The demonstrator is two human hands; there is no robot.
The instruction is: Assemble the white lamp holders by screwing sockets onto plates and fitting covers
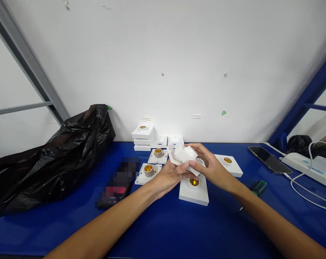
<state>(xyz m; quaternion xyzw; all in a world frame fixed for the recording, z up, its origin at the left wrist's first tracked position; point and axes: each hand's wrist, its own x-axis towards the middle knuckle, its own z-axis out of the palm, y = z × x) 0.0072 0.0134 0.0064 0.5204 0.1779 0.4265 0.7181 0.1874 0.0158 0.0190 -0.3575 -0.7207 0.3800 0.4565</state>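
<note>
Both my left hand [174, 173] and my right hand [206, 162] are closed on a white plastic piece [189, 153], tilted above the table. It has angular, glossy faces; I cannot tell whether it is one part or two nested parts. Directly below lies a square white lamp holder [193, 194] with a brass-coloured socket, partly covered by my fingers. Another white lamp holder [236, 167] lies flat behind my right hand. Left of my left hand are two socket bases, a nearer one [141, 177] and a farther one [152, 157], their brass threads facing up.
White lamp holders [143, 135] are stacked by the wall, beside open white covers [161, 141]. On the left are a black plastic bag [57, 158] and a partly blurred phone [119, 183]. A green-handled screwdriver [259, 187], another phone [269, 159] and a power strip [311, 168] with white cables lie right.
</note>
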